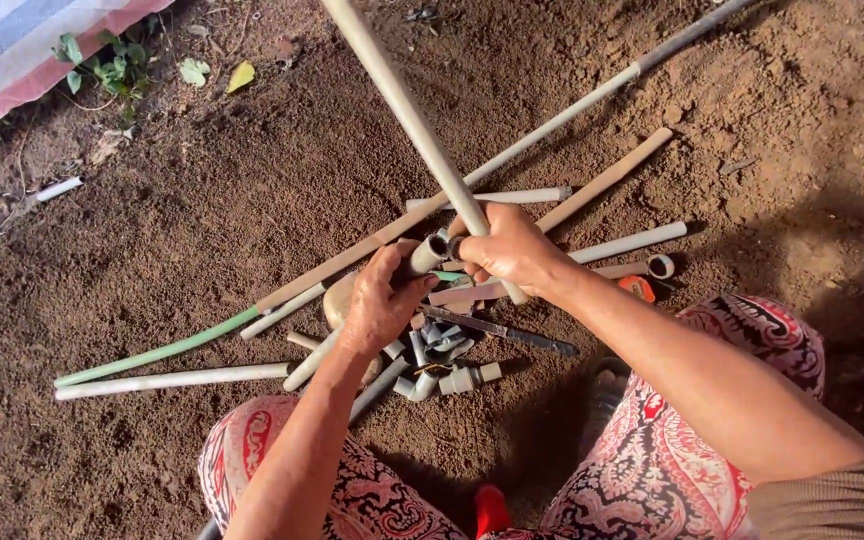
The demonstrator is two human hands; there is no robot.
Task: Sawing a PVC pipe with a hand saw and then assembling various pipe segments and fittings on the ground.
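At the far left, a striped cloth (22, 45) in pink, white and blue is cut off by the top corner, with a few green weeds (112, 65) beside it. Below it a short white pipe stub (57, 188) lies half sunk in the soil, its near end hard to make out.

Moving right, a green hose (157, 352) and a long white pipe (172, 380) lie side by side on the bare dirt (252, 180), both running under the heap in front of you.

Your left hand (380, 305) curls around a short grey pipe fitting (428, 252); your fingers hide most of it, so only its open end shows. Just below lies a jumble of grey elbows and couplings (432, 365), too tangled to count.

Your right hand (512, 250) is closed tight around a long pale pipe (407, 115), which rises steeply toward you and is cut off at the top edge; its lower end meets the fitting between your two hands, but the joint itself is hidden.

To the right, a wooden stick (607, 178) and more white pipes (632, 240) fan out. A small roll of white tape (661, 266) sits by an orange object (638, 288), partly hidden by your forearm. No labels can be made out.
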